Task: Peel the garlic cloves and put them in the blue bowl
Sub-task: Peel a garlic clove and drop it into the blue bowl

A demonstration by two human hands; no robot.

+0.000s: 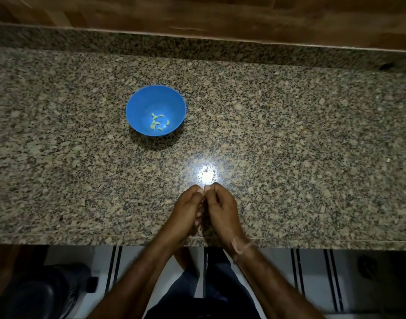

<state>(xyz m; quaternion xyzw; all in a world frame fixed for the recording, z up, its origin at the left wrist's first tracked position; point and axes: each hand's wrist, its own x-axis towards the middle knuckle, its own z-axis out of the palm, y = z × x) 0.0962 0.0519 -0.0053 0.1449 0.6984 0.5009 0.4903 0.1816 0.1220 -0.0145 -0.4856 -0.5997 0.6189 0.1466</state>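
I can read no text, label, brand, number or sign anywhere in front of me. The blue bowl (pixel 140 107) shows plain colour with no print I can make out, and the speckled tabletop (pixel 289 134) carries no writing either.
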